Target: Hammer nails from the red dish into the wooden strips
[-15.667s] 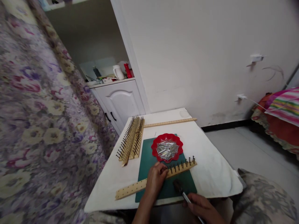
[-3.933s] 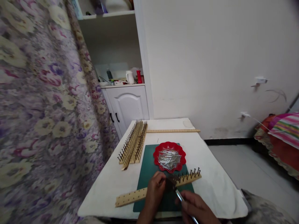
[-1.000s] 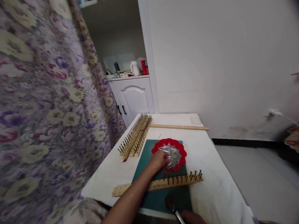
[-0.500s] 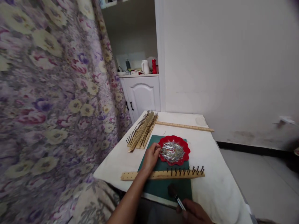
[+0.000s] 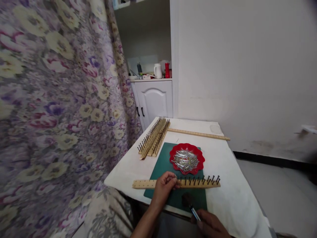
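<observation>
The middle part of the wooden strip (image 5: 145,184) was hidden behind the left hand (image 5: 170,182). The fingertips of this hand were pinched close together at the strip; whether a nail was between them, I could not tell. The right hand (image 5: 210,224), its wrist cut off by the bottom edge of the frame, was closed around the handle of the hammer (image 5: 195,213). The dark hammer head was difficult to make out over the green mat (image 5: 162,162); it pointed to the upper left, and the handle ran toward the lower right. The strip lay across the lower centre of the frame, its long axis almost horizontal, with upright nails (image 5: 194,181) along its right half and visible holes at its left end. Above it stood the red dish (image 5: 201,162) with loose nails (image 5: 185,161).
</observation>
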`<action>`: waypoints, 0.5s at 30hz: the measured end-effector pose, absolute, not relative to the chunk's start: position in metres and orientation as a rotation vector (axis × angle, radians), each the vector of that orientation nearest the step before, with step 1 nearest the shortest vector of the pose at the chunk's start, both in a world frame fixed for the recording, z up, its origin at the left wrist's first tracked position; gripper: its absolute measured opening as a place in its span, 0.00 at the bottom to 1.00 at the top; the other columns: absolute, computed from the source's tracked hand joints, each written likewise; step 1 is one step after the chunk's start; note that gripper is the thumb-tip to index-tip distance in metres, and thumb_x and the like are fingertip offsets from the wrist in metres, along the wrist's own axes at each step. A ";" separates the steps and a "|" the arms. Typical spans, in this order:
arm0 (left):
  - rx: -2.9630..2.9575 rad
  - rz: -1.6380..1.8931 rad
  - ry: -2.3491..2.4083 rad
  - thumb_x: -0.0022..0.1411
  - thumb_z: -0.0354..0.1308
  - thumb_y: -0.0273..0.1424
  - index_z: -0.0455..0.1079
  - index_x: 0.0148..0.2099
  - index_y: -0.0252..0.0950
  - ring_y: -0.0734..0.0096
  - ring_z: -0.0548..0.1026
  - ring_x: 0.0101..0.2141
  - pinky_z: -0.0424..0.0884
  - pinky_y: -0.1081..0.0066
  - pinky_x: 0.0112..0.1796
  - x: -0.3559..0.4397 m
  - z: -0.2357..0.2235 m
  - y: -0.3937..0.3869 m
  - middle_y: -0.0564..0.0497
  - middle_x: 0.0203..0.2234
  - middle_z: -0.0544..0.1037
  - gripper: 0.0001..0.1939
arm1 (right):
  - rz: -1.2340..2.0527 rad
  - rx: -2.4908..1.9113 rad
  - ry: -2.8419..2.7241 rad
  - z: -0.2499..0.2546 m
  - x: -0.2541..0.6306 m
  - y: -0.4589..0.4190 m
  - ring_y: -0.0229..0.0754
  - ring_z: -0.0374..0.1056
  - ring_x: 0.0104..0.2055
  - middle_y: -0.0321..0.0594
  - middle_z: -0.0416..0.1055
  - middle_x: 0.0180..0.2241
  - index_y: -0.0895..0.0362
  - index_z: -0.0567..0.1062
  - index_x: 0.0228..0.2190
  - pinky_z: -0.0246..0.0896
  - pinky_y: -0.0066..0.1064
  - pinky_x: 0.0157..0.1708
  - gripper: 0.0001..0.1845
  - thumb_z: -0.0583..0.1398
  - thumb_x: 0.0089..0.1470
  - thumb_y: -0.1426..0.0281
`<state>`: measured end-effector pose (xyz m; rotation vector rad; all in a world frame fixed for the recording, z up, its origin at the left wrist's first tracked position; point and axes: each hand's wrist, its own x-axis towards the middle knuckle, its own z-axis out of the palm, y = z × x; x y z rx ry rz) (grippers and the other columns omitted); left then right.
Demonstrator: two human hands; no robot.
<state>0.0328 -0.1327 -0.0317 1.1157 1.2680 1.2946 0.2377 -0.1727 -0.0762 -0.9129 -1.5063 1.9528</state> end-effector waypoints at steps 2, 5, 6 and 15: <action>1.097 1.291 1.251 0.52 0.60 0.38 0.66 0.34 0.34 0.73 0.72 0.23 0.64 0.76 0.25 0.034 -0.033 -0.133 0.53 0.21 0.75 0.13 | 1.923 -0.908 -1.508 -0.077 0.238 -0.173 0.32 0.48 0.16 0.26 0.56 0.16 0.56 0.69 0.30 0.39 0.24 0.17 0.28 0.56 0.43 0.43; 1.151 1.271 1.290 0.52 0.58 0.38 0.66 0.34 0.34 0.75 0.70 0.22 0.63 0.76 0.26 0.035 -0.034 -0.135 0.55 0.21 0.72 0.13 | 1.892 -0.885 -1.513 -0.079 0.237 -0.173 0.32 0.47 0.17 0.26 0.55 0.16 0.56 0.69 0.29 0.40 0.24 0.18 0.30 0.56 0.42 0.41; 1.190 1.262 1.325 0.53 0.58 0.38 0.67 0.34 0.34 0.75 0.69 0.22 0.62 0.76 0.26 0.035 -0.034 -0.136 0.55 0.20 0.71 0.12 | 1.886 -0.891 -1.513 -0.079 0.237 -0.173 0.33 0.47 0.17 0.26 0.55 0.16 0.56 0.69 0.29 0.40 0.24 0.18 0.30 0.56 0.42 0.41; 1.751 1.091 1.599 0.60 0.52 0.32 0.74 0.34 0.36 0.71 0.67 0.27 0.59 0.75 0.29 0.034 -0.024 -0.148 0.52 0.24 0.70 0.10 | 1.852 -0.861 -1.549 -0.089 0.238 -0.172 0.32 0.45 0.17 0.26 0.55 0.17 0.57 0.69 0.31 0.39 0.24 0.17 0.27 0.56 0.45 0.45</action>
